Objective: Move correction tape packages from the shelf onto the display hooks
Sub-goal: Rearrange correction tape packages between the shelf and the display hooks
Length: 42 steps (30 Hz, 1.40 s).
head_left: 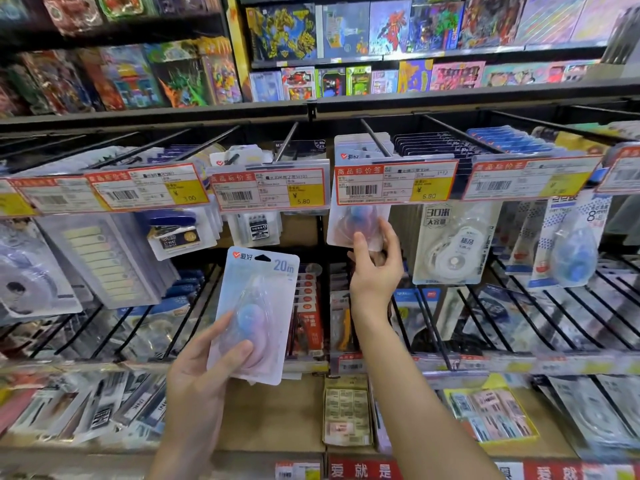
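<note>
Both hands grip packages: left hand (204,372) loose package (258,317), right hand (375,268) hung package (360,216) behind price tag (394,181).

Black wire display hooks (375,137) carry hanging correction tape packages (358,188).

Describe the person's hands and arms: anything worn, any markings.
The left hand and right hand are bare, with no gloves, rings, watch or bracelet in view. Both forearms are bare to the frame edge; no sleeve shows. The nails are short and unpainted.
</note>
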Each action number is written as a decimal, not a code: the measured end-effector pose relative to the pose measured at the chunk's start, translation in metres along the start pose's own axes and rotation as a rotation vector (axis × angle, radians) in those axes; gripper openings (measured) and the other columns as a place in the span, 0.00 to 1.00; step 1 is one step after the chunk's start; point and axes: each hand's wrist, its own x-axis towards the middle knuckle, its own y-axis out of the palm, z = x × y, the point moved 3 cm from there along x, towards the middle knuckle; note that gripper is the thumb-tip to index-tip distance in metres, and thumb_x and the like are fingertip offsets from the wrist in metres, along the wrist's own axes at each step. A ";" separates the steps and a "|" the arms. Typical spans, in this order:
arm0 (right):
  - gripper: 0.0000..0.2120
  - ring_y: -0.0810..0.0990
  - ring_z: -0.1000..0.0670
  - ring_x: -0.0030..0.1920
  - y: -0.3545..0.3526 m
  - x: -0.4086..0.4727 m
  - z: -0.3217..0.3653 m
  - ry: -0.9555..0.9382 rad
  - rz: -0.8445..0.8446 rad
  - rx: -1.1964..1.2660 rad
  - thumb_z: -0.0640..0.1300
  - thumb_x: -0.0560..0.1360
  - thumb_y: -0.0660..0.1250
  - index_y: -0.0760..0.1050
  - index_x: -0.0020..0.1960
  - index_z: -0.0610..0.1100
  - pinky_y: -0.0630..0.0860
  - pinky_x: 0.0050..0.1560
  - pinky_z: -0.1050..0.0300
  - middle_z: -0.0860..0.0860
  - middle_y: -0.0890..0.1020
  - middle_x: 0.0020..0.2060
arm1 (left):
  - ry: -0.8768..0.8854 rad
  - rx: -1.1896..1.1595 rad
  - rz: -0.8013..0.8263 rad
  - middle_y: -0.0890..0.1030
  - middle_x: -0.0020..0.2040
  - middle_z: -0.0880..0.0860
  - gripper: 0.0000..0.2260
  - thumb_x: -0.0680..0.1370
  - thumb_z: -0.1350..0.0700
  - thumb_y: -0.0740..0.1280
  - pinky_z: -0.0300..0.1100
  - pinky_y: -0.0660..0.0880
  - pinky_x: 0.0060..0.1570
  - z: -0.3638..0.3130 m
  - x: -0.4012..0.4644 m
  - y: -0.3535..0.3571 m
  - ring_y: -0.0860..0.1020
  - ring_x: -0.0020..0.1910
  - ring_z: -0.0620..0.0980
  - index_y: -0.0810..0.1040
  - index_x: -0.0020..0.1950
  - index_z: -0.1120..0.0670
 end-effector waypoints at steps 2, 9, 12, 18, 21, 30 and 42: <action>0.20 0.78 0.54 0.65 0.002 0.005 -0.001 0.028 -0.001 -0.021 0.43 0.78 0.71 0.75 0.57 0.69 0.77 0.64 0.42 0.65 0.80 0.60 | 0.006 0.000 -0.006 0.85 0.55 0.53 0.17 0.65 0.64 0.71 0.48 0.79 0.56 -0.003 0.000 -0.002 0.81 0.59 0.59 0.86 0.51 0.51; 0.21 0.78 0.51 0.65 0.010 0.016 -0.002 0.025 0.051 -0.044 0.46 0.77 0.70 0.74 0.57 0.73 0.77 0.63 0.39 0.71 0.78 0.59 | 0.040 -0.005 -0.013 0.84 0.59 0.55 0.17 0.66 0.64 0.71 0.47 0.79 0.57 -0.008 -0.006 -0.007 0.81 0.60 0.58 0.87 0.50 0.47; 0.20 0.78 0.53 0.64 0.015 0.022 -0.006 0.048 0.066 -0.043 0.45 0.78 0.70 0.74 0.58 0.71 0.78 0.62 0.40 0.72 0.78 0.58 | 0.049 -0.015 -0.022 0.85 0.56 0.53 0.18 0.66 0.65 0.71 0.48 0.77 0.59 -0.004 -0.014 -0.008 0.82 0.58 0.55 0.87 0.50 0.46; 0.19 0.75 0.63 0.63 0.017 0.026 -0.004 0.057 0.066 -0.048 0.40 0.80 0.68 0.73 0.69 0.52 0.74 0.65 0.64 0.61 0.77 0.64 | 0.034 -0.065 -0.056 0.85 0.56 0.52 0.18 0.66 0.67 0.70 0.46 0.77 0.60 0.005 -0.031 -0.011 0.81 0.60 0.53 0.87 0.49 0.49; 0.20 0.74 0.75 0.54 0.014 0.026 0.000 0.042 0.049 -0.069 0.37 0.80 0.66 0.71 0.71 0.44 0.70 0.54 0.78 0.53 0.77 0.65 | 0.029 -0.046 -0.081 0.85 0.56 0.53 0.18 0.65 0.66 0.71 0.51 0.76 0.62 0.005 -0.039 -0.014 0.81 0.61 0.56 0.87 0.49 0.49; 0.30 0.69 0.49 0.73 -0.011 -0.013 0.017 0.286 0.119 -0.085 0.39 0.79 0.68 0.61 0.77 0.50 0.68 0.72 0.53 0.46 0.69 0.73 | 0.073 -0.015 -0.101 0.85 0.57 0.52 0.34 0.48 0.38 0.85 0.62 0.71 0.66 0.004 -0.056 -0.023 0.80 0.62 0.54 0.86 0.51 0.48; 0.11 0.78 0.56 0.51 -0.108 -0.050 0.052 -0.172 0.693 -1.094 0.57 0.80 0.63 0.79 0.51 0.51 0.75 0.51 0.57 0.59 0.81 0.47 | 0.290 0.265 0.047 0.84 0.53 0.39 0.16 0.62 0.42 0.77 0.39 0.76 0.53 -0.018 -0.069 0.049 0.81 0.55 0.40 0.82 0.49 0.33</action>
